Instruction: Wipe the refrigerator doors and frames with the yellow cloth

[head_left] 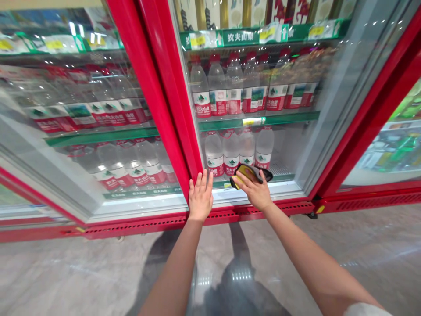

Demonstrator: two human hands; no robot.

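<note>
My left hand (201, 196) lies flat, fingers spread, on the lower part of the red door frame (179, 114) and holds nothing. To its right, my right hand (257, 191) presses a folded yellow and grey cloth (252, 174) against the lower glass of the right cooler door. Its fingers rest over the cloth, with the thumb at the cloth's right part. Behind the glass, just above the cloth, water bottles (247, 147) with red and white labels stand on the bottom shelf.
Fuller rows of bottles (217, 87) stand on the middle shelf behind the glass. The left door (98, 131) shows more bottles. Another red-framed cooler (391, 145) is at the right. Below runs a vented red base (226, 217) above the shiny grey floor (98, 272).
</note>
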